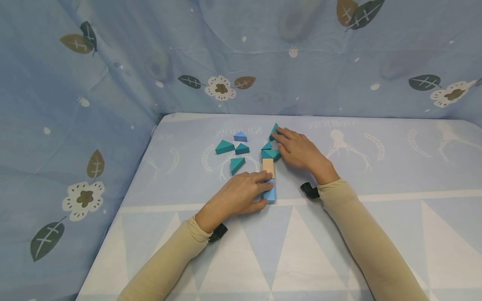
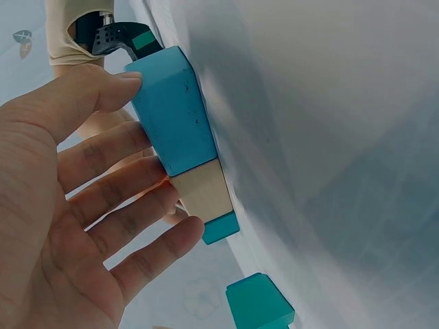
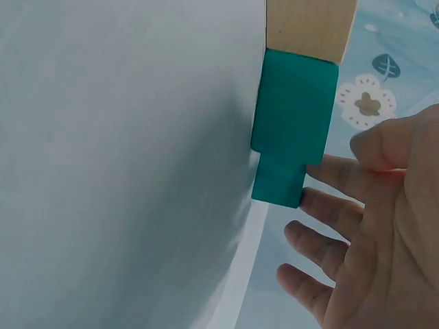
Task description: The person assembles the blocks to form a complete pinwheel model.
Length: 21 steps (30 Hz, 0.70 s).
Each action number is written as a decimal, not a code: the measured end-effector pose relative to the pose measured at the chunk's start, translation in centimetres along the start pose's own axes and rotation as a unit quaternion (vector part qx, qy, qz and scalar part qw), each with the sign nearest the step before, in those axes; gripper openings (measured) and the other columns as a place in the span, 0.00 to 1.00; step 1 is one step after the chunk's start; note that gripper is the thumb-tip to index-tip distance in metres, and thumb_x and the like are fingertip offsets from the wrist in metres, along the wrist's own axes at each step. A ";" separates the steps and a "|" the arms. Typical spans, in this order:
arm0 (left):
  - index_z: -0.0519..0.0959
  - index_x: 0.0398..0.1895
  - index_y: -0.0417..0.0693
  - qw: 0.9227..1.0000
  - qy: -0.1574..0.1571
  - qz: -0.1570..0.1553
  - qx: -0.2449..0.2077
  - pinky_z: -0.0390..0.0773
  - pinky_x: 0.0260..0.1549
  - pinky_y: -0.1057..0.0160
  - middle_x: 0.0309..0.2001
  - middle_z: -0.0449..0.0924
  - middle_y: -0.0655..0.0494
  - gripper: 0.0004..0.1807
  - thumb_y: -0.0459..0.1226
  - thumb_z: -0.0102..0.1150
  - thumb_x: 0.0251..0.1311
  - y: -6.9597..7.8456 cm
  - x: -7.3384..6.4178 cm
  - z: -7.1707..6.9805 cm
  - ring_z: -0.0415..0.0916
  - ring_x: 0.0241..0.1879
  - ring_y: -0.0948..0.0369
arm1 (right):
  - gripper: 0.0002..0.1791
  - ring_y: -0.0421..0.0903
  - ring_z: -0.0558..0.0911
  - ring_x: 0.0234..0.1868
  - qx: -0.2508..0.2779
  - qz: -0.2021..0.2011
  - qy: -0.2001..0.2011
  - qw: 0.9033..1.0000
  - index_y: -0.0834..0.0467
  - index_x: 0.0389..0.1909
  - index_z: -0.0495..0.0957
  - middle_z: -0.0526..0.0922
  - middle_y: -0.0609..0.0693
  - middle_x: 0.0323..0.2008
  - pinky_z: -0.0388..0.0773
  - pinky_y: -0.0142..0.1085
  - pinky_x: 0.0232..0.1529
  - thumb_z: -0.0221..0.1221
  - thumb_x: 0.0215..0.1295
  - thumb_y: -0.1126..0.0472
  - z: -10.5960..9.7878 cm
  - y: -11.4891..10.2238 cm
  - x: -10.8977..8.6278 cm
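In the head view my left hand [image 1: 241, 192] lies along the left of a row of blocks, its thumb and extended fingertips at the blue block [image 1: 269, 196]. A natural wood block [image 1: 267, 164] continues the row away from me. Beyond it sit several teal triangular blocks [image 1: 276, 155] placed together. My right hand [image 1: 299, 149] reaches in from the right, fingertips on a teal triangle block [image 1: 273, 133] at the far end. The right wrist view shows those fingers [image 3: 336, 212] spread, two tips touching a teal block [image 3: 279, 179].
Left of the row lie loose triangular blocks: a blue one [image 1: 240, 136] and several teal ones [image 1: 224, 147]. All lie on a patterned tablecloth [image 1: 376, 234]. A blue fabric curtain [image 1: 263, 50] hangs behind the table and along its left side.
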State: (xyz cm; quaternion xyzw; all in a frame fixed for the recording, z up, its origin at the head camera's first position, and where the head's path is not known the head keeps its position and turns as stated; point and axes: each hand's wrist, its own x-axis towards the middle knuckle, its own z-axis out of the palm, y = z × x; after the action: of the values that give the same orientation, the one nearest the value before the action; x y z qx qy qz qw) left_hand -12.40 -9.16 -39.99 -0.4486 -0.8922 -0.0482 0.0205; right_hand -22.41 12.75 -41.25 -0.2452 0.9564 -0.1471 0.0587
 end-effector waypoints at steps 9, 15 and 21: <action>0.80 0.59 0.49 1.000 0.001 0.000 -0.006 0.77 0.55 0.58 0.65 0.74 0.53 0.24 0.48 0.63 0.61 0.0 0.0 0.0 0.73 0.64 0.57 | 0.29 0.59 0.53 0.76 0.005 -0.020 -0.007 1.000 0.57 0.76 0.55 0.52 0.58 0.77 0.53 0.57 0.72 0.40 0.78 0.52 0.2 -0.7 0.0; 0.80 0.59 0.50 1.000 0.003 -0.001 -0.002 0.77 0.54 0.59 0.65 0.75 0.54 0.24 0.48 0.64 0.60 0.0 0.0 0.1 0.74 0.63 0.57 | 0.29 0.59 0.54 0.76 -0.001 -0.025 -0.008 1.000 0.56 0.76 0.56 0.52 0.56 0.77 0.54 0.57 0.72 0.42 0.78 0.51 0.3 -1.0 0.0; 0.81 0.59 0.49 1.000 0.006 0.000 -0.002 0.78 0.53 0.59 0.64 0.75 0.54 0.24 0.48 0.64 0.60 0.0 0.0 0.0 0.74 0.63 0.57 | 0.30 0.60 0.55 0.76 -0.005 -0.034 -0.011 0.999 0.56 0.76 0.56 0.52 0.57 0.77 0.54 0.57 0.72 0.43 0.78 0.51 0.2 -1.3 -0.2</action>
State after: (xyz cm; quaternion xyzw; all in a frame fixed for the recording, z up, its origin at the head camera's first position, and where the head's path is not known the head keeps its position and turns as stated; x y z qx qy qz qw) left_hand -12.34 -9.18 -40.00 -0.4488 -0.8918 -0.0523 0.0248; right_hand -21.65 11.72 -41.03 -0.2791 0.9477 -0.1415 0.0626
